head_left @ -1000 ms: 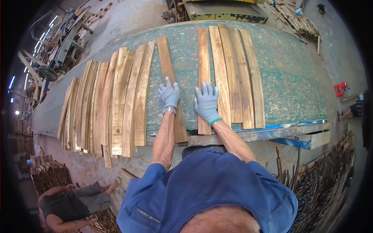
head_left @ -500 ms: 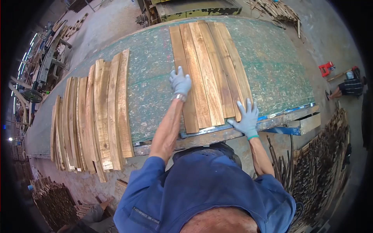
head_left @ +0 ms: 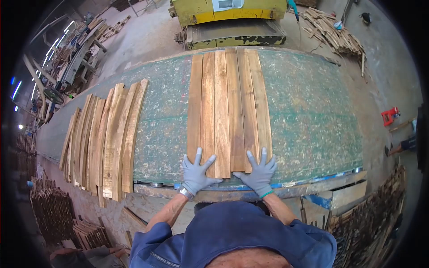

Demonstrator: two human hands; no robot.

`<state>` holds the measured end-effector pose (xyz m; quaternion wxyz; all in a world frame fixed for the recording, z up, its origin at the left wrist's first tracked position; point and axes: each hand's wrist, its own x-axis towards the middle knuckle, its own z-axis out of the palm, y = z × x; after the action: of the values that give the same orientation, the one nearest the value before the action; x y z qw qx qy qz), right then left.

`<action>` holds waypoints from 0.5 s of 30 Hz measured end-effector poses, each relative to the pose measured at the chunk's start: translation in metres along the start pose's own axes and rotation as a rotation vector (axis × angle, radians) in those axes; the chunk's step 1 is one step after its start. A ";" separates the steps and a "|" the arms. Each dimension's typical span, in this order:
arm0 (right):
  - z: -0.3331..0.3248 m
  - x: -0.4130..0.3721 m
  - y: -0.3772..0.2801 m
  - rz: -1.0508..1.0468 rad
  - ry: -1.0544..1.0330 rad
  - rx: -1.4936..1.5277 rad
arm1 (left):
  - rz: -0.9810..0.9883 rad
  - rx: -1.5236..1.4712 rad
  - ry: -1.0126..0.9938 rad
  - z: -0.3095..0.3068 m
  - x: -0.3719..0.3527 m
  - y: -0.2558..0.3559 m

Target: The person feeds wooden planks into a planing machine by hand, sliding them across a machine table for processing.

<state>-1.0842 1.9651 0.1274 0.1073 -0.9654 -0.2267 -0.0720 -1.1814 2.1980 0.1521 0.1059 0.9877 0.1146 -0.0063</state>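
Observation:
Several wooden planks [head_left: 221, 107] lie side by side on the green speckled tabletop [head_left: 313, 120], their long edges close together. My left hand [head_left: 196, 175], in a grey glove, has its fingers spread over the near end of the leftmost planks. At the near right corner of the same row, my gloved right hand [head_left: 259, 174] is spread in like manner, fingertips on the rightmost planks. Both thumbs point inward along the near ends. A second group of rougher planks [head_left: 107, 143] lies to the left, its ends overhanging the table's near edge.
A yellow machine [head_left: 230, 15] stands beyond the far edge. Loose wood [head_left: 333, 31] is heaped on the floor at far right, near a red object [head_left: 390, 116]. Stacked sticks [head_left: 371, 219] stand at lower right. Parts of other people show at right [head_left: 409, 143] and lower left.
My left hand has come back from the planks' left side to their near end. My right hand has shifted left along the near ends. The planks now lie straighter, with their near ends more even.

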 end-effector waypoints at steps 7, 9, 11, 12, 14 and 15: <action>0.036 0.168 0.042 -0.075 0.158 0.001 | -0.062 0.001 0.037 -0.006 0.159 0.001; 0.032 0.230 0.051 -0.055 0.058 -0.041 | -0.089 -0.017 0.045 -0.009 0.222 0.003; 0.032 0.300 0.054 -0.038 -0.016 -0.051 | -0.113 -0.004 0.071 -0.014 0.283 -0.006; 0.034 0.331 0.055 -0.031 -0.054 -0.043 | -0.112 0.007 0.078 -0.016 0.312 -0.013; 0.047 0.391 0.067 -0.041 -0.059 0.010 | -0.109 0.027 0.095 -0.020 0.365 -0.023; 0.060 0.420 0.077 -0.056 -0.027 0.056 | -0.123 0.066 0.110 -0.022 0.380 -0.024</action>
<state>-0.6716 2.0891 0.1347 0.1293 -0.9561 -0.2571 -0.0556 -0.8173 2.3107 0.1550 0.0664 0.9806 0.1804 0.0376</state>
